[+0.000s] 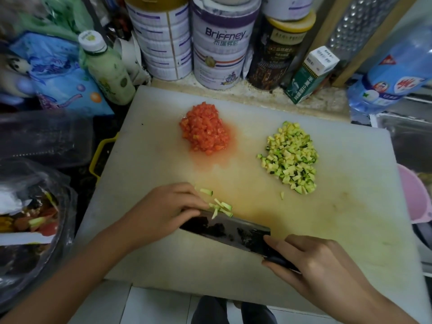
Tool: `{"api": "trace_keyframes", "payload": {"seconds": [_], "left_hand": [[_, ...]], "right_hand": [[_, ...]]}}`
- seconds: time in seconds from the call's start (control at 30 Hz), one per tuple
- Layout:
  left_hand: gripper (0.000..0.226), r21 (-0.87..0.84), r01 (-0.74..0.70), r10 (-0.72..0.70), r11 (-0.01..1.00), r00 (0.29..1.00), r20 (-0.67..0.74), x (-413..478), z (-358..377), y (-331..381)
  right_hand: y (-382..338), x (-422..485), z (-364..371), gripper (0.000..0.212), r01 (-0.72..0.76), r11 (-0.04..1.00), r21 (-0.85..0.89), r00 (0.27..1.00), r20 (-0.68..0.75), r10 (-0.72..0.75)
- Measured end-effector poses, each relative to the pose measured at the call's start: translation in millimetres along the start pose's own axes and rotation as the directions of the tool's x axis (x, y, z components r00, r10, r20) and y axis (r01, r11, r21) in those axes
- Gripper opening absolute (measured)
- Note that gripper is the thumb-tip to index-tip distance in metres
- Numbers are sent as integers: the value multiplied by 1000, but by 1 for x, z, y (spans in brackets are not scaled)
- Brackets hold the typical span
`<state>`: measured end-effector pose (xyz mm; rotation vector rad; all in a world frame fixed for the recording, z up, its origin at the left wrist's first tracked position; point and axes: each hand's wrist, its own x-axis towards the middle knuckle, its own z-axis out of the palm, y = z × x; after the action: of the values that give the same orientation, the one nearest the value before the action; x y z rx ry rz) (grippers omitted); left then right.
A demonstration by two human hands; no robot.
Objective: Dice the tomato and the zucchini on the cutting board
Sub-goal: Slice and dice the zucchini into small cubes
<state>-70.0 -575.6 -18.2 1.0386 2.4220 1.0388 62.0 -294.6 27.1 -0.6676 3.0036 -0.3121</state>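
Observation:
A heap of diced tomato (pixel 205 130) lies at the back middle of the white cutting board (pixel 327 230). To its right sits a heap of diced zucchini (pixel 292 157). A few zucchini strips (pixel 221 206) lie at the board's near left, against the dark cleaver blade (pixel 224 228). My left hand (pixel 163 209) rests with curled fingers on the strips beside the blade. My right hand (pixel 311 258) grips the cleaver's handle, with the forefinger laid along the blade.
Tins (pixel 222 43), a jar (pixel 278 50), a green bottle (pixel 106 69) and a carton (pixel 308 76) line the wall behind the board. A blue water bottle (pixel 392 76) lies right. A plastic bag of scraps (pixel 30 218) sits left, a pink bowl (pixel 418 197) right.

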Motion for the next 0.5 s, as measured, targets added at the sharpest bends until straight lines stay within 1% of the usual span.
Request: {"api": "trace_keyframes", "payload": {"seconds": [0.07, 0.1, 0.17, 0.27, 0.37, 0.43, 0.47, 0.5], "left_hand": [[27, 47, -27, 20, 999, 988, 151, 11, 1, 7], [28, 59, -34, 22, 998, 981, 191, 17, 2, 9], [22, 84, -55, 36, 995, 977, 210, 29, 2, 9], [13, 146, -65, 36, 987, 980, 195, 40, 5, 3], [14, 178, -59, 40, 982, 993, 112, 41, 10, 1], [24, 179, -19, 27, 984, 999, -42, 37, 10, -2], [28, 173, 2, 22, 985, 990, -137, 35, 7, -4], [31, 153, 13, 18, 988, 980, -198, 32, 3, -5]], "right_hand": [[-2, 5, -1, 42, 38, 999, -29, 999, -6, -38], [-3, 8, -2, 42, 57, 997, -43, 998, -8, -57], [-5, 12, -2, 41, 86, 994, -59, 996, -11, -87], [-8, 14, -2, 42, 81, 995, -62, 997, -6, -81], [-9, 15, -3, 41, 57, 997, -61, 998, -17, -58], [-9, 14, -4, 41, 47, 997, -64, 999, -20, -49], [-9, 13, -5, 41, 46, 997, -68, 999, -20, -48], [-8, 12, -5, 41, 47, 996, -73, 999, -20, -48]]}}
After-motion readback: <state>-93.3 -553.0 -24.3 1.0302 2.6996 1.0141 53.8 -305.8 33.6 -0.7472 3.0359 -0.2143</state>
